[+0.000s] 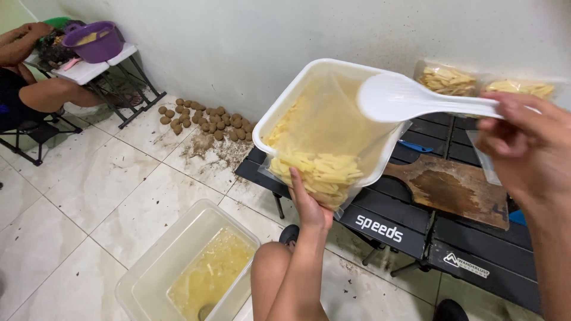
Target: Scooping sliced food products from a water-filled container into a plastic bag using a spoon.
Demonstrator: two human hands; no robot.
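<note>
The white tub [285, 113], lined with a clear bag [333, 128] of pale cut potato sticks [318, 172], is held tilted in the air above the near edge of the black folding table [452, 238], its open mouth facing the camera and to the right. The sticks lie heaped at its low near end. The left hand [309, 205] props it from below, fingers curled up against the bag and underside. The white plastic spoon [410, 100] lies nearly level, its long axis running left to right, bowl pointing left over the tub's upper right rim. The right hand [523, 145] pinches its handle, well right of the tub. A wooden board [455, 190] and two filled bags [482, 83] sit beyond.
</note>
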